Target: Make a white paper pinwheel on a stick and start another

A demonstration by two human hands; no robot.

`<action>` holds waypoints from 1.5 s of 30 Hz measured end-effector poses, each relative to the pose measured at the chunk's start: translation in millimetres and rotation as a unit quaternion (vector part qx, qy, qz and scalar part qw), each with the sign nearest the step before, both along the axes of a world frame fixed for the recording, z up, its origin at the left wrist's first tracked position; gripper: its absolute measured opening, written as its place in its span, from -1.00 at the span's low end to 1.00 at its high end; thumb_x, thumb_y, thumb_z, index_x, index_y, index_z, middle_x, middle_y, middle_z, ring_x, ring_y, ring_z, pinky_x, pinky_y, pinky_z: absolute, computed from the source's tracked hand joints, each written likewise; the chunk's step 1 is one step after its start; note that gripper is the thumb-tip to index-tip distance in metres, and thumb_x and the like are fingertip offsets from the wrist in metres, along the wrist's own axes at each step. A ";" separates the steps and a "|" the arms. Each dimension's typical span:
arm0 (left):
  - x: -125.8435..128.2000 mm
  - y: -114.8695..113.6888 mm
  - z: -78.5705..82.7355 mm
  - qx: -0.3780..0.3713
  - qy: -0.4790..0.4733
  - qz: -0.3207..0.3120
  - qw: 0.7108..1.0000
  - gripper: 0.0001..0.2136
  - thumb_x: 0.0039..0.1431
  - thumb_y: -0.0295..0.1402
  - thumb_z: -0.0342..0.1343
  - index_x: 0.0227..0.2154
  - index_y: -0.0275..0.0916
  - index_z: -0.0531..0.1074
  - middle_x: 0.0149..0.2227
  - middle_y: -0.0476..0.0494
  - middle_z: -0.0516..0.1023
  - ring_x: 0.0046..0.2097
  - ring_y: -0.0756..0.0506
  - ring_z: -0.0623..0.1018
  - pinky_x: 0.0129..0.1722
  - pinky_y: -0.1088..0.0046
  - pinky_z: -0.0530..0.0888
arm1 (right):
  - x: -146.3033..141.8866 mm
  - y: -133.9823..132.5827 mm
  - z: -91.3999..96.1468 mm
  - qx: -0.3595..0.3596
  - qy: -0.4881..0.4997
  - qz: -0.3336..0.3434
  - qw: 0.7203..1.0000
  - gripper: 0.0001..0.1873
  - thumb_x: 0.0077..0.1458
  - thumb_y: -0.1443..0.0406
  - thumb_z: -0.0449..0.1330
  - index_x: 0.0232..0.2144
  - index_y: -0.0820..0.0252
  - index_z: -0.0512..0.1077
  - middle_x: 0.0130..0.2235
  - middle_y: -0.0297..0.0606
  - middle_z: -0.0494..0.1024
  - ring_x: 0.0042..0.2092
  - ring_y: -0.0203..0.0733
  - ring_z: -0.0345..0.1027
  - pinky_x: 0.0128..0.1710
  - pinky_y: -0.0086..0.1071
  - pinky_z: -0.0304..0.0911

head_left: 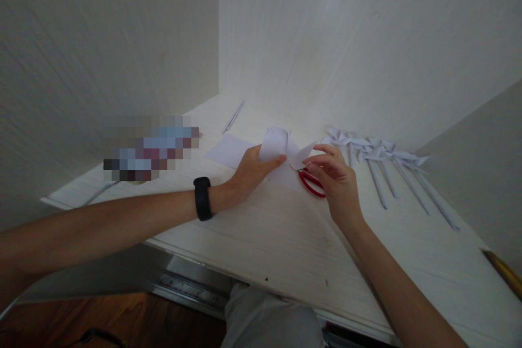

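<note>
My left hand (pixel 252 171), with a black band at its wrist, grips a white sheet of paper (pixel 274 142) that curls upward above the thumb. To the right, the fingers of my right hand (pixel 336 176) pinch a raised flap of the same paper. Red-handled scissors (pixel 313 185) lie on the table below the right fingers; their blades are mostly hidden. Another flat white sheet (pixel 226 150) rests just beyond my left hand.
Several white paper pinwheels (pixel 379 152) on rolled paper sticks lie at the right by the wall. A thin paper stick (pixel 234 117) lies farther back. A blurred-out object (pixel 150 149) sits at the left of the white table (pixel 261 244). Something yellow (pixel 503 272) shows at the right edge.
</note>
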State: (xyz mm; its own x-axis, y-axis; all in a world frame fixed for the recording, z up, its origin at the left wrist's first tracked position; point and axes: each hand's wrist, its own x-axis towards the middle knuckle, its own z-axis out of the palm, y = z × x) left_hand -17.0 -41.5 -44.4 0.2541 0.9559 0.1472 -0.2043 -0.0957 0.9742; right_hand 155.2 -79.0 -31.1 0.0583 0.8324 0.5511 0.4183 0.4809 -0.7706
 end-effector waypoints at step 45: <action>-3.7 -4.0 4.0 0.101 0.148 -0.033 0.983 -0.68 -0.07 -0.11 0.15 -0.48 -0.34 0.45 -0.52 -0.04 0.42 -0.48 0.03 0.37 -0.53 0.55 0.28 | -15.8 -10.9 5.0 0.015 -0.106 -0.070 0.992 -0.81 -0.05 0.31 0.22 -0.42 0.11 0.22 -0.42 -0.41 0.44 -0.44 -0.35 0.25 -0.42 -0.43 0.21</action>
State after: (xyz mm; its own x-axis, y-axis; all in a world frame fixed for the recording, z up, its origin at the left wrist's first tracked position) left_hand -20.7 -45.5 -40.4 0.3750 0.8947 0.2426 0.0737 -0.2896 0.9543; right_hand 139.4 -89.9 -26.1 0.0518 0.8072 0.5881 0.6333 0.4288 -0.6443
